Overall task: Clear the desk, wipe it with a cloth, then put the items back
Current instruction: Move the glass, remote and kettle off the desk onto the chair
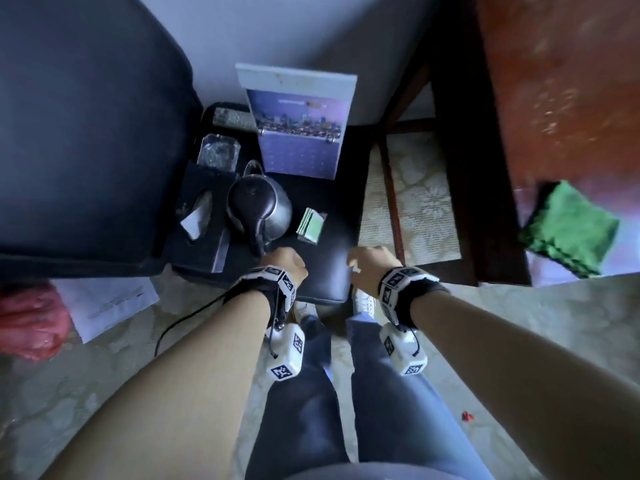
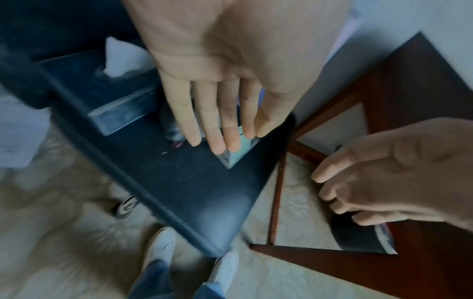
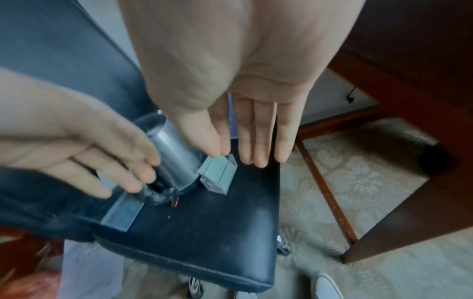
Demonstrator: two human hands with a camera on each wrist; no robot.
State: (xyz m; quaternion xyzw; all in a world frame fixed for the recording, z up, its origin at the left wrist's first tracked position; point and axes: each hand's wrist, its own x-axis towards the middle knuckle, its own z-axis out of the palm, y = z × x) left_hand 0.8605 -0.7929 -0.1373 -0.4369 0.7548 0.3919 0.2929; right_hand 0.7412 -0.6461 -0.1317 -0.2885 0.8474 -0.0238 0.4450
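Head view: high above, facing steeply down past both forearms onto the black chair seat [image 1: 325, 271], wooden desk [image 1: 554, 81] at right. Left wrist view: close under the left hand [image 2: 230, 66], facing along its fingers toward the seat's front right corner (much motion blur). Right wrist view: close under the right hand [image 3: 243, 81], facing the seat's front edge. All 3 share the seat, kettle [image 3: 174, 157] and green packets [image 1: 309, 225].

- Dim, bluish light throughout; soft shadows.
- Wide-angle bending at all edges.
- Motion blur smears both wrist views.
- Faint sheen on the kettle [image 1: 259, 209] and chair seat [image 3: 204, 222].
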